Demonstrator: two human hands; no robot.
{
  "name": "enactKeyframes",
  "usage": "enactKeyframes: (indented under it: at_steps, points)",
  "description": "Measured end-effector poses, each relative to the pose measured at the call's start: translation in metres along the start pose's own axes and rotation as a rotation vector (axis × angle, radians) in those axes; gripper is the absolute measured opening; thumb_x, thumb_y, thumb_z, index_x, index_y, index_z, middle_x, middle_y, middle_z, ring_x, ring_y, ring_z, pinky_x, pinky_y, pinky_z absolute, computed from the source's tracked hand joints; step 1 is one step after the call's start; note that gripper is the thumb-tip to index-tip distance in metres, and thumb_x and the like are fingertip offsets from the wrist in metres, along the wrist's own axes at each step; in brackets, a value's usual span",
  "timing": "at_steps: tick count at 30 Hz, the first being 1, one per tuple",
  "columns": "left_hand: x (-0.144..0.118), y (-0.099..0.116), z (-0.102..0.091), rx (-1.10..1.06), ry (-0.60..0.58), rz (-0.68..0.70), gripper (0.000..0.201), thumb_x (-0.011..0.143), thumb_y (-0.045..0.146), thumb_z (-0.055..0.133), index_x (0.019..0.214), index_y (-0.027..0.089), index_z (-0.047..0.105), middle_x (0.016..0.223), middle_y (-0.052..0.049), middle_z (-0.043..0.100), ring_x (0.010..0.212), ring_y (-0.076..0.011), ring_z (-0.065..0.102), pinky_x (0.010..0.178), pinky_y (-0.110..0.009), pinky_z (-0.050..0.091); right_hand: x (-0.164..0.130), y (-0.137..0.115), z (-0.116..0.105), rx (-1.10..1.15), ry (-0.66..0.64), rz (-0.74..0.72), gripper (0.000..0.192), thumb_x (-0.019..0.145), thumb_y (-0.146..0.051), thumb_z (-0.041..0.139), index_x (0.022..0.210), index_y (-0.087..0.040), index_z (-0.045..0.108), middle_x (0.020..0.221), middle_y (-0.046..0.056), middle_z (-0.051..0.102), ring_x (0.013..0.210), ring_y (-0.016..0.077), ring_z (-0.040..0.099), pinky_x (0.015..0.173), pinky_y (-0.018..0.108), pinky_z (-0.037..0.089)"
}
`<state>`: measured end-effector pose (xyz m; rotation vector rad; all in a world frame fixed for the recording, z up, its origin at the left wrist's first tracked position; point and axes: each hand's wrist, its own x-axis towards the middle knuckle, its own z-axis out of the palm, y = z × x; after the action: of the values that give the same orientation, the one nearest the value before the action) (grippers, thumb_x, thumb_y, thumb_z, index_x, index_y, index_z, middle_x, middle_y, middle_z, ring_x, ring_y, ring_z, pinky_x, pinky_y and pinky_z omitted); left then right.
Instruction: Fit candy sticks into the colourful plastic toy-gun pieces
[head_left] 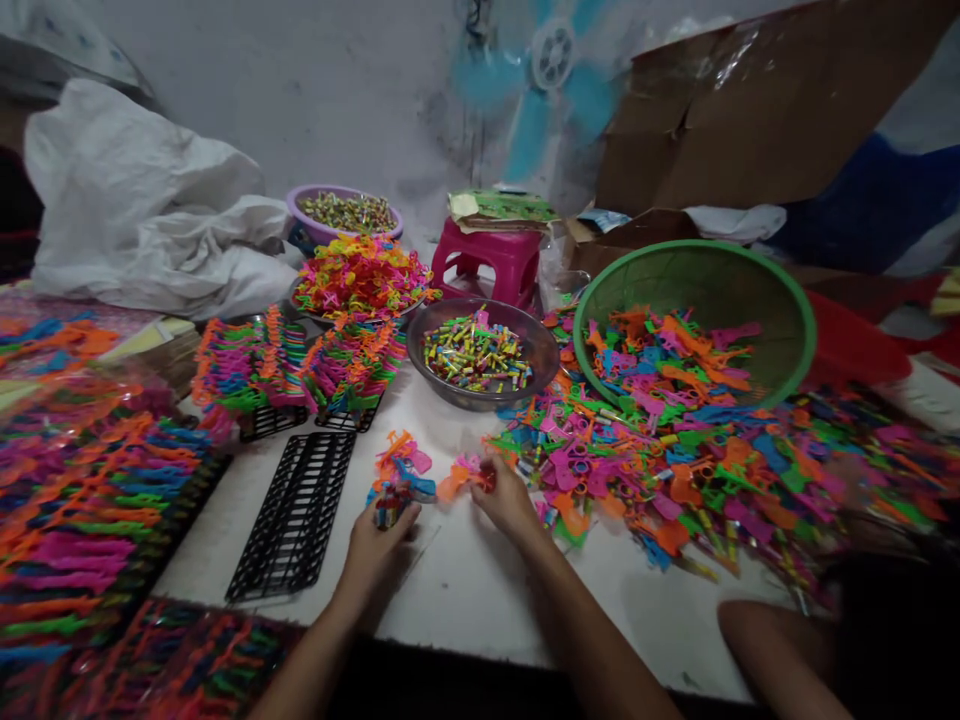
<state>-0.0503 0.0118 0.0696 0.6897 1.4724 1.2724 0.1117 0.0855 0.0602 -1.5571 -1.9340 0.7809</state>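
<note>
My left hand (381, 534) is closed round a bunch of small plastic toy pistols (405, 482) in orange, blue and pink, with shiny wrapped tubes at their lower end. A short distance to the right, my right hand (504, 495) grips pink and orange toy pistols (461, 478); how many is blurred. Both hands are above the white tabletop (450, 590). Beside my left hand lies a black plastic rack (296, 515) with slots. A large loose heap of mixed toy pistols (600, 450) spreads to the right of my right hand.
A brown bowl (484, 400) of wrapped tubes stands ahead. A green basket (802, 330) tips toward the heap. Filled racks (97, 520) line the left. Behind are a purple basin (292, 205), a pink stool (487, 250) and a fan (553, 55). Another person's arm (772, 650) shows at lower right.
</note>
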Motion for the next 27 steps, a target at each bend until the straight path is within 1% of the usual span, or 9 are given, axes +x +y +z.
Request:
enactKeyframes:
  at_steps: [3,5,8,10,12,14,16,20,27]
  points:
    - [0.000,-0.005,0.006,-0.023,-0.083,0.032,0.040,0.055,0.035,0.072,0.086,0.014,0.058,0.068,0.001,0.061,0.053,-0.0097,0.053,0.047,-0.019,0.042,-0.015,-0.006,-0.027,0.246,-0.135,-0.109,0.023,0.064,-0.015,0.053,0.087,-0.019,0.054,0.083,0.003,0.057,0.070,0.0141,0.052,0.065,0.027,0.043]
    - [-0.004,-0.006,0.016,-0.091,-0.149,-0.004,0.032,0.055,0.033,0.072,0.076,0.014,0.056,0.058,0.004,0.056,0.048,-0.0077,0.049,0.045,-0.018,0.038,-0.025,-0.016,-0.035,0.442,-0.124,-0.121,0.032,0.065,-0.018,0.056,0.097,-0.021,0.052,0.092,0.004,0.056,0.070,0.0130,0.052,0.066,0.027,0.043]
    - [-0.011,0.000,0.029,-0.193,-0.188,-0.025,0.027,0.057,0.031,0.072,0.072,0.014,0.056,0.057,0.004,0.056,0.050,-0.0085,0.052,0.049,-0.019,0.041,-0.037,-0.030,-0.028,0.835,-0.007,0.037,0.042,0.067,-0.030,0.060,0.107,-0.024,0.048,0.103,0.006,0.054,0.078,0.0145,0.054,0.067,0.028,0.044]
    - [-0.015,0.007,0.031,-0.198,-0.184,-0.031,0.028,0.058,0.033,0.071,0.073,0.013,0.058,0.061,0.002,0.060,0.053,-0.0106,0.055,0.052,-0.022,0.045,-0.042,-0.036,-0.015,1.003,-0.053,0.171,0.033,0.069,-0.041,0.059,0.094,-0.021,0.054,0.089,0.005,0.057,0.074,0.0152,0.054,0.064,0.027,0.044]
    - [-0.017,0.013,0.029,-0.146,-0.150,-0.035,0.031,0.056,0.035,0.071,0.075,0.013,0.059,0.062,0.001,0.062,0.054,-0.0124,0.057,0.052,-0.023,0.047,-0.044,-0.039,-0.004,1.009,-0.065,0.239,0.029,0.071,-0.047,0.055,0.074,-0.018,0.055,0.069,0.001,0.054,0.064,0.0137,0.051,0.061,0.026,0.041]
    - [-0.020,0.015,0.025,-0.083,-0.101,-0.024,0.034,0.054,0.035,0.072,0.076,0.013,0.058,0.060,0.001,0.061,0.052,-0.0135,0.058,0.048,-0.024,0.048,-0.043,-0.040,0.000,0.920,0.044,0.233,0.032,0.072,-0.049,0.054,0.065,-0.017,0.051,0.060,-0.002,0.047,0.058,0.0113,0.044,0.057,0.024,0.038]
    - [-0.022,0.015,0.020,-0.042,-0.083,-0.003,0.037,0.054,0.034,0.072,0.081,0.014,0.056,0.058,0.002,0.060,0.051,-0.0145,0.059,0.045,-0.024,0.048,-0.042,-0.041,-0.003,0.835,0.067,0.182,0.033,0.073,-0.048,0.053,0.064,-0.018,0.048,0.057,-0.003,0.042,0.054,0.0097,0.039,0.052,0.022,0.034]
    - [-0.027,0.014,0.019,0.043,-0.072,0.019,0.038,0.057,0.035,0.069,0.087,0.015,0.055,0.058,0.001,0.061,0.049,-0.0154,0.060,0.037,-0.021,0.042,-0.043,-0.043,-0.006,0.767,-0.123,0.088,0.032,0.075,-0.047,0.051,0.064,-0.017,0.049,0.056,-0.003,0.041,0.051,0.0090,0.035,0.049,0.021,0.032]
    - [-0.027,0.008,0.021,0.336,-0.025,0.266,0.017,0.064,0.028,0.064,0.078,0.018,0.062,0.065,0.000,0.064,0.055,-0.0137,0.059,0.054,-0.023,0.047,-0.052,-0.036,0.008,0.648,0.016,0.098,0.033,0.077,-0.046,0.048,0.060,-0.017,0.047,0.056,-0.003,0.040,0.052,0.0099,0.037,0.050,0.022,0.032]
